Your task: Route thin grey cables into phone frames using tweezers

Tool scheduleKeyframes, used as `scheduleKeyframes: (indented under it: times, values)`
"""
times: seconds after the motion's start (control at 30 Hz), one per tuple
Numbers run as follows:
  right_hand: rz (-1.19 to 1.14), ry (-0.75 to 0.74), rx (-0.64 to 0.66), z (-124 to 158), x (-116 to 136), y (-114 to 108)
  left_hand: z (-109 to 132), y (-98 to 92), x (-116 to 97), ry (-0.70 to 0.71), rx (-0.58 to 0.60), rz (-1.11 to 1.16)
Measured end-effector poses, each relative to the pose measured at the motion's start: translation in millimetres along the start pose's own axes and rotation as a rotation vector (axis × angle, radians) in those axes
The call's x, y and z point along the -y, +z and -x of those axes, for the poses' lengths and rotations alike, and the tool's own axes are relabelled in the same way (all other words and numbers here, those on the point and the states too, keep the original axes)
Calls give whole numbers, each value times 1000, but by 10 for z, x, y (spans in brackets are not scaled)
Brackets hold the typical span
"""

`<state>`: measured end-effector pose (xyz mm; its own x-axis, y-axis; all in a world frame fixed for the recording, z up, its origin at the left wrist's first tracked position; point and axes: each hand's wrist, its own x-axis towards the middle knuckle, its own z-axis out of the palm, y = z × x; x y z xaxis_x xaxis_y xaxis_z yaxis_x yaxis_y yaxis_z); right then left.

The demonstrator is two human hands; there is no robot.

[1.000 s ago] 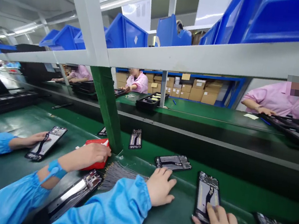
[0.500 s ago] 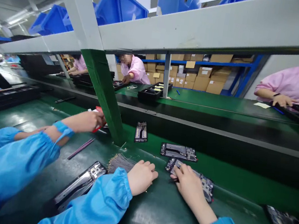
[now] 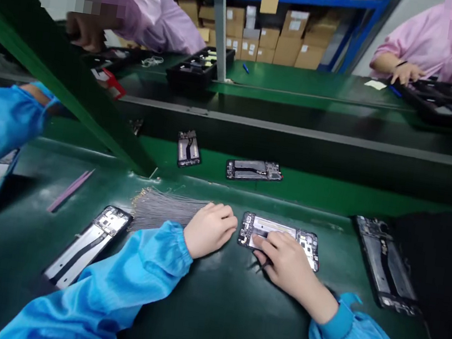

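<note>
My right hand [image 3: 284,255] is on an opened phone [image 3: 306,241], its fingers over the inner plate and its thumb at the near edge. A thin dark pointed tool [image 3: 263,265], perhaps tweezers, pokes out beneath that hand. My left hand [image 3: 211,230] is curled closed at the right end of a bundle of thin grey wires [image 3: 170,209]; what its fingers hold is hidden. Beside my left sleeve, another opened phone [image 3: 87,245] lies at a slant. Pink tweezers [image 3: 71,190] lie farther left.
Two opened phones [image 3: 189,148] [image 3: 254,170] lie on the lower green strip behind. At right, another phone [image 3: 385,265] is beside a black object [image 3: 433,277]. A green post [image 3: 75,75] slants at left, near a co-worker's blue sleeve [image 3: 0,126]. People in pink work opposite.
My right hand has drawn the phone nearer, off the strip's edge onto the table. My left hand stays by the wires. The view has tilted down; the co-worker's arm shifted left.
</note>
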<state>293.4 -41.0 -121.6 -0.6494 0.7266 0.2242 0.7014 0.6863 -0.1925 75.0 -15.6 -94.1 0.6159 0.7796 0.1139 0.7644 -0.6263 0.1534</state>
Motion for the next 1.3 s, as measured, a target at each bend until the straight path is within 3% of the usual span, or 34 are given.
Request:
scheduleKeyframes:
  times: [0.13, 0.27, 0.33, 0.53, 0.77, 0.93, 1.3]
  values:
    - [-294, 50, -102, 2, 4, -122, 14, -126, 88, -15, 25, -84]
    - [-633, 230, -296, -117, 1, -241, 45, -369, 269, -37, 57, -132]
    - [-728, 271, -321, -168, 8, -256, 47, -404, 303, -25, 95, -133]
    - [-875, 275, -273, -228, 31, -137, 24, -259, 214, 37, 181, -212]
    - [-888, 452, -203, -227, 30, -40, -10, -26, -52, 26, 72, -16]
    - [-826, 428, -250, -244, 34, -27, 2, 167, -124, -26, -2, 40]
    - [-875, 436, -237, -254, 33, -35, 22, 196, -93, 21, -116, 64]
